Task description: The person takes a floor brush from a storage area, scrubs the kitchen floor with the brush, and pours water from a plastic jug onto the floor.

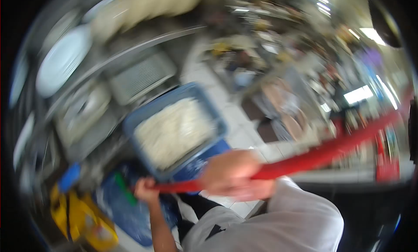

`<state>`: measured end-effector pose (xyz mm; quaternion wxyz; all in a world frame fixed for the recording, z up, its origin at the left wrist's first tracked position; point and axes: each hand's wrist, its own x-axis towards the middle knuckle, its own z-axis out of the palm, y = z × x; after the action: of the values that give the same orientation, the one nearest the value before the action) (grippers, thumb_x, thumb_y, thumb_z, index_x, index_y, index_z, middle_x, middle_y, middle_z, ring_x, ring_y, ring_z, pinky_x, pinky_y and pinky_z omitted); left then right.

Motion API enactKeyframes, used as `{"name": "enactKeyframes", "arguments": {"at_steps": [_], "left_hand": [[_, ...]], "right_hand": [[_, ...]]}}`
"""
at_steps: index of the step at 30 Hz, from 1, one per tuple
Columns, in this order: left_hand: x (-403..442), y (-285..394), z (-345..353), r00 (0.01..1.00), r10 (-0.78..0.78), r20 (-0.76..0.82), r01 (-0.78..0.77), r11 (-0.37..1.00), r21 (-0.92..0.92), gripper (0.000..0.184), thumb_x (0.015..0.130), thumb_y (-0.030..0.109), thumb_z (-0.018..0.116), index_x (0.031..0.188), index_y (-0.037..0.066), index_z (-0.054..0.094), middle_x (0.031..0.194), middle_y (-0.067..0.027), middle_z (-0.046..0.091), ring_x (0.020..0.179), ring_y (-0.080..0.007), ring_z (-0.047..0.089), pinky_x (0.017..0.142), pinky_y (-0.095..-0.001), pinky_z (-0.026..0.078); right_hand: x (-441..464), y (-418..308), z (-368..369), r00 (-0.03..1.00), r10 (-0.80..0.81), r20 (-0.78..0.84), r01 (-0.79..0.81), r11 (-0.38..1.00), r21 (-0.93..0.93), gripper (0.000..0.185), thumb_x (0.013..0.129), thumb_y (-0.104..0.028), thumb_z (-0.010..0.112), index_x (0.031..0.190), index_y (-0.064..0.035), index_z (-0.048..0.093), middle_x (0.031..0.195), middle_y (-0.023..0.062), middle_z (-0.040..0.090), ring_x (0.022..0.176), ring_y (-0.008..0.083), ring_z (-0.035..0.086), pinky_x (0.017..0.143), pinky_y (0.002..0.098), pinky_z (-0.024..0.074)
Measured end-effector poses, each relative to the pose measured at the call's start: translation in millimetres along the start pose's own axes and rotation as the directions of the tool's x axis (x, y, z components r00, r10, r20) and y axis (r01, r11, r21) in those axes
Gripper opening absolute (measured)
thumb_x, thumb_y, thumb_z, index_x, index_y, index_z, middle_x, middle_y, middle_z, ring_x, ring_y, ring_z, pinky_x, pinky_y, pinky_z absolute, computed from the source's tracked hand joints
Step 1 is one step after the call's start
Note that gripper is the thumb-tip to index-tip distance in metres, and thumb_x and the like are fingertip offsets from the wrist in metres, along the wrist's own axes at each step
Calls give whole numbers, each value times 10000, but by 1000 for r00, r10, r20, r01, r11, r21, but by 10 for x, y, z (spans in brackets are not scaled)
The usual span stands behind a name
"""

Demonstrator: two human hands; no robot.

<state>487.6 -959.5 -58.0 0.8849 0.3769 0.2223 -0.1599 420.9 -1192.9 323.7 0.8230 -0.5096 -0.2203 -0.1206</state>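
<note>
A long red pole [322, 153] slants across the view, from low at the centre left up to the right edge; what its far end carries is not clear. Around its lower end is my left hand [147, 190], fingers closed. Farther along, my right hand [237, 173] is wrapped round the same pole, smeared by motion. Just beyond my hands stands a blue bin [203, 97] holding a pale, rough-textured mass [172, 130] that I cannot identify. A blue plastic bag or sheet [126, 213] lies near my left hand, with a green strip [126, 189] close to the fingers.
A yellow container [82, 217] is at the lower left. Steel counter units [143, 75] and white plates [64, 60] line the left side. Brown cartons or bags [283, 108] stand at the right, beyond pale floor tiles [244, 132]. Much of the background is blurred.
</note>
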Motion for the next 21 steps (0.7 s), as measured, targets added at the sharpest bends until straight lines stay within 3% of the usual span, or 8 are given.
{"name": "enactKeyframes", "arguments": {"at_steps": [1,3,4,5,8,14,17,21], "left_hand": [[-64,22,148,922,387,-13,-342,830,440,232,746,58,604,562,99,469,535,-24,486,491,-173,482,472,-330,395],[247,654,-43,499,545,674,-712,-185,677,223,662,56,676,571,106,479,522,-89,465,498,-283,504,519,-388,427],[488,816,-375,565,573,594,-674,-94,733,218,660,66,683,577,103,486,534,-90,492,523,-307,534,533,-411,426],[666,1148,-617,411,590,695,-610,-388,691,228,649,76,698,573,102,484,560,-94,534,550,-323,562,552,-432,430],[296,1364,-374,703,598,385,-547,110,830,142,634,158,721,584,141,590,617,-74,608,625,-313,617,653,-442,476],[-680,225,551,655,660,368,-595,150,789,172,593,246,761,612,191,599,573,-36,599,560,-273,621,558,-382,462],[-325,703,-132,501,745,440,-662,3,749,181,592,215,761,570,193,583,575,-27,601,556,-267,621,557,-402,475],[125,1684,-1154,452,726,518,-525,-253,813,145,615,181,737,596,166,594,598,-47,593,589,-291,609,604,-441,481]], "right_hand": [[-110,62,-8,999,24,26,-24,999,29,337,842,-66,599,624,-89,342,540,31,412,435,198,408,453,353,359],[-221,538,125,998,62,12,-63,996,62,348,845,-75,608,630,-97,335,545,24,411,441,194,402,469,357,362],[-208,860,239,997,79,-7,-78,995,65,356,855,-90,609,633,-96,331,550,23,414,451,195,401,480,359,366],[-200,1191,399,994,104,-34,-105,994,-35,346,866,-95,604,636,-86,345,558,33,415,477,216,403,495,370,376],[-20,1130,271,971,236,41,-235,971,-37,253,860,-184,615,679,-97,462,576,18,452,480,179,415,500,365,359],[485,-49,252,942,29,335,-41,999,27,116,882,-139,533,881,-69,626,647,-4,532,534,107,499,474,346,453],[311,603,386,982,-24,189,-2,991,136,68,839,-79,554,774,-91,539,441,-49,433,317,45,359,316,202,291],[9,1522,995,979,96,178,-125,980,157,223,887,-117,536,709,-90,405,540,19,414,448,164,351,475,356,294]]}}
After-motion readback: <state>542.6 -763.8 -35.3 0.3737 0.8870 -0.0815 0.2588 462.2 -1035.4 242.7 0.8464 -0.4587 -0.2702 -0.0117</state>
